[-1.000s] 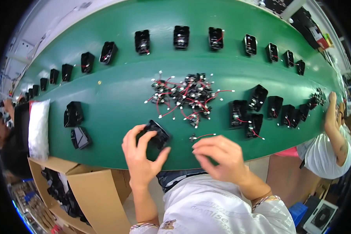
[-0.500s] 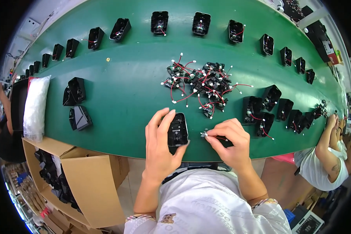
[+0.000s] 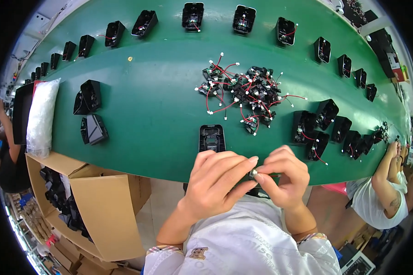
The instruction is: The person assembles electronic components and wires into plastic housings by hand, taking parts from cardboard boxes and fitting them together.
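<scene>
In front of me, at the near edge of the table, both hands meet over a small wired part [image 3: 253, 173] with a white connector; a bit of red wire shows by the right fingers. My right hand [image 3: 284, 176] pinches it between thumb and fingers. My left hand [image 3: 220, 181] closes on its other side, thumb below and fingers above, covering much of it. Just beyond the left fingers, an open black plastic housing [image 3: 212, 137] lies on the green table, its lower end hidden by that hand. A heap of black parts with red wires [image 3: 254, 91] lies farther off.
Black housings [image 3: 192, 18] stand in a curved row along the far side of the green table [image 3: 151, 101]. More housings [image 3: 304, 126] cluster at right, near a co-worker's arms [image 3: 387, 172]. At left are two housings [image 3: 89, 96], a clear plastic bag [image 3: 42, 119] and a cardboard box [image 3: 101, 215].
My left hand has let go of the black housing, leaving it on the table, and moved right to the small wired part. The right hand has drawn that part slightly nearer to me.
</scene>
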